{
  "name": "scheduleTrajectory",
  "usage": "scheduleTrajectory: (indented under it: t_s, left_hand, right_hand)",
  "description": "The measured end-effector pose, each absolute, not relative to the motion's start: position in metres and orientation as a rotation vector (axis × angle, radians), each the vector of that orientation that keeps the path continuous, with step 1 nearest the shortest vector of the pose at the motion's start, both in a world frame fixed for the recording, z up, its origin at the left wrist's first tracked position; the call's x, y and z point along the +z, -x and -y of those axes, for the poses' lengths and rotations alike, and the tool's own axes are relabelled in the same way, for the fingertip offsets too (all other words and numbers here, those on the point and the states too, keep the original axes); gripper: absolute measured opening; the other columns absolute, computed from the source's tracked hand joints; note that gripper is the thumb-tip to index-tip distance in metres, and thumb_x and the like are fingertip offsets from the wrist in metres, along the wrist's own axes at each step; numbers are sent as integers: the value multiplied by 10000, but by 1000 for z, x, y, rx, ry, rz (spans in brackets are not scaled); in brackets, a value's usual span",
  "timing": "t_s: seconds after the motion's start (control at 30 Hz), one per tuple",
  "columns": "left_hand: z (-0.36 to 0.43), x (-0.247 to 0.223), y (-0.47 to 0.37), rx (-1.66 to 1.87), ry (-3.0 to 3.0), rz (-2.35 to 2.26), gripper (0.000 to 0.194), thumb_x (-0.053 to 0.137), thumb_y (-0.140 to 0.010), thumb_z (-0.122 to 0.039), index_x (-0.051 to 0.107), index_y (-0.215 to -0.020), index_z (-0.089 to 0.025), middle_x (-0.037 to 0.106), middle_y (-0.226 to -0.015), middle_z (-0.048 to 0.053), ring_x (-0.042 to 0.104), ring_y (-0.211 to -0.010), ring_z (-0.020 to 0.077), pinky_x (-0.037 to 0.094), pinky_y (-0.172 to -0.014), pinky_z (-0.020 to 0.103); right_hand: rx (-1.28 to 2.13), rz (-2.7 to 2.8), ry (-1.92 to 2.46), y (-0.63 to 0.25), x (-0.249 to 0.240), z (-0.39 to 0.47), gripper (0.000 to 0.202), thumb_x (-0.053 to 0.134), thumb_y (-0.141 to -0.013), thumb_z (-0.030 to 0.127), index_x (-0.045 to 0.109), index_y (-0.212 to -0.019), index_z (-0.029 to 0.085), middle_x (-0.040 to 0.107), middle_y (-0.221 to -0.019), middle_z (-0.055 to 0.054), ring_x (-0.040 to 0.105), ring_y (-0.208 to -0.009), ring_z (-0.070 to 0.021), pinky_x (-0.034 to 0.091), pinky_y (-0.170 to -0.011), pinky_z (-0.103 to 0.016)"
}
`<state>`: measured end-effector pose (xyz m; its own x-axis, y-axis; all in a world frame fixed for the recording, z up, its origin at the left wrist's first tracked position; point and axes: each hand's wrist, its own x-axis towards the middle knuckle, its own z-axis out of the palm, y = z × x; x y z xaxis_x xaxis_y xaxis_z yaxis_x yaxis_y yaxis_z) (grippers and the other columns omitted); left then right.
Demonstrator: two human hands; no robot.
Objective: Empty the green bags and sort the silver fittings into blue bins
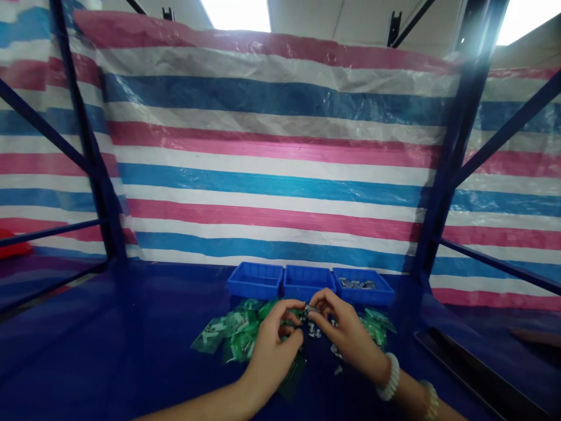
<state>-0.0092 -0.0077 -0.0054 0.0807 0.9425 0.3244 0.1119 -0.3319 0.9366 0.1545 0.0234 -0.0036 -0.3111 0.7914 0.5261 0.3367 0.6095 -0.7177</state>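
Note:
My right hand (344, 330) is closed in a pinch, with a small dark metal part (309, 310) at its fingertips. Beside it, my left hand (276, 345) has its fingers curled in toward the same spot; what they hold, if anything, is too small to make out. Loose silvery screws (312, 331) lie on the blue surface between and below the hands, and a single screw (338, 371) sits nearer to me. Several clear green-tinted bags (239, 330) with small pieces inside are heaped left of my left hand. Further green bags (375, 327) show beyond my right hand.
Three blue bins stand in a row behind the hands: a left bin (254, 290), a middle bin (307, 291) and a right bin (366, 296) with metal pieces inside. A long dark flat object (477, 374) lies at right. Blue posts (442, 175) and striped sheeting (280, 181) enclose the surface.

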Motion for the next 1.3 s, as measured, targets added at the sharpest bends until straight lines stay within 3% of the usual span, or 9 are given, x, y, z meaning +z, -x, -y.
scheduleTrajectory:
  t_s: [0.3,0.5,0.77,0.87,1.0,1.13,1.3]
  left_hand:
    - [12,-9,0,1113,-1227,-836,393,519,-537,-64,674,-887,-153,663,-716,11,593,-697,153,436,-662,251]
    - [14,-7,4,1266,-1243,-859,422,499,-538,-63,651,-914,-177,659,-790,27,605,-781,168,446,-739,274]
    - [20,-1,7,1391,-1640,-871,327,511,-633,-111,653,-910,-211,651,-1099,78,558,-1081,273,424,-894,377]
    - [19,-1,8,1393,-1708,-887,325,498,-638,-102,651,-903,-212,655,-1116,79,556,-1100,280,405,-915,396]
    - [14,-1,10,1425,-1697,-908,361,474,-627,-87,645,-920,-209,661,-1098,76,567,-1098,275,407,-909,397]
    - [9,0,12,1485,-1673,-958,348,459,-622,-87,643,-892,-206,664,-1086,72,574,-1086,271,418,-910,399]
    - [7,1,13,1470,-1712,-1000,335,460,-634,-100,643,-892,-208,668,-1078,66,593,-1043,259,433,-885,379]
  right_hand:
    - [408,1975,777,-155,-2,-12,68,696,-791,260,686,-828,204,558,-688,1,542,-646,-151,432,-601,-253]
    - [355,1931,829,-158,4,-14,68,658,-814,265,665,-840,202,637,-734,-21,569,-660,-155,455,-623,-267]
    - [1175,1572,763,-155,-2,-23,274,762,-674,307,536,-786,202,686,-759,-2,673,-750,-174,518,-687,-276]
    - [1270,1563,727,-154,-6,-26,297,772,-674,337,540,-800,200,702,-754,1,685,-750,-177,523,-698,-284]
    - [1009,1651,767,-169,-6,-45,231,666,-779,359,601,-921,189,713,-841,-38,685,-803,-192,542,-731,-318]
    - [249,1753,1157,-206,-1,-77,259,460,-901,322,634,-1037,187,700,-996,-77,655,-901,-201,525,-781,-331]
    - [-5,1698,1406,-240,-2,-96,348,468,-887,237,570,-1177,76,662,-1017,-191,587,-994,-307,408,-901,-483]
